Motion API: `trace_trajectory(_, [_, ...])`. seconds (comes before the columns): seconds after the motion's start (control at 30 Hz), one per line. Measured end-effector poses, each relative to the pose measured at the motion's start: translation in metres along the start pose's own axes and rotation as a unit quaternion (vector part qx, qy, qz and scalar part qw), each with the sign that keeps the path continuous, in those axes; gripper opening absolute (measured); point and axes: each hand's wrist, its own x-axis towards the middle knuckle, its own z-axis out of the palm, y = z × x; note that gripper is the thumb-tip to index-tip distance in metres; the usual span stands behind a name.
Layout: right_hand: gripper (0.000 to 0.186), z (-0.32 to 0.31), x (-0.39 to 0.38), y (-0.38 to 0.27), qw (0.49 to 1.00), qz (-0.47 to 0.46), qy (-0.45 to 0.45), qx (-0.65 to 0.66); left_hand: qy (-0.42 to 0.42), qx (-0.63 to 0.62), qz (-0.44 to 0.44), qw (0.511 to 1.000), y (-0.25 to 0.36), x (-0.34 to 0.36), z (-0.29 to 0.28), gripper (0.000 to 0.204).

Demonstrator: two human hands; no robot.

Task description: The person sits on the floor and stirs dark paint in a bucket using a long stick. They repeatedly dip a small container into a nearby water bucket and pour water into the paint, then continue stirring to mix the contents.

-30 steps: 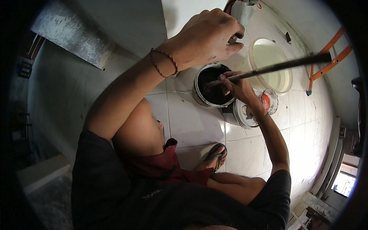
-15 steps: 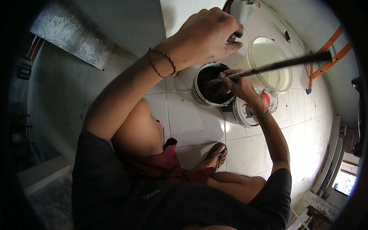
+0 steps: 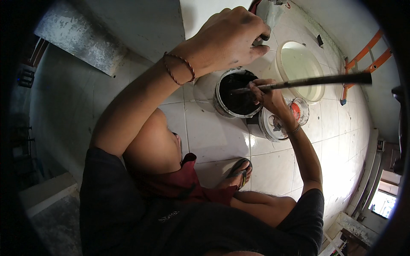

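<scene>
My left hand, wearing a braided cord bracelet, hangs above the open bucket of black liquid with its fingers curled; whatever may be inside them is hidden. My right hand grips a long dark stick, whose lower end dips into that bucket and whose other end reaches out to the right. Beside the bucket, under my right forearm, stands a lidded pail with dirty smears, and another smeared round container adjoins it.
A cream tub of clear-looking liquid stands behind the buckets. An orange ladder is by the right wall. A mottled grey panel lies at upper left, beside a pale block. My legs and sandalled foot are on the tiled floor.
The far end of the stick has swung downward in the picture, from a rising slant to nearly level. My right hand has shifted slightly; my left hand has barely moved.
</scene>
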Motion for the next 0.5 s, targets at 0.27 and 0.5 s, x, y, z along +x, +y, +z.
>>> trace_trajectory(0.27, [0.018,-0.005,-0.009,-0.003,0.998,0.028,-0.051,0.023,-0.033,0.002,-0.032,0.999,-0.003,-0.001,-0.001,0.029])
trace_trajectory(0.5, [0.022,0.000,0.001,0.001,0.994,-0.078,0.032,-0.073,0.051,0.023,0.023,0.998,-0.002,-0.004,0.009,0.028])
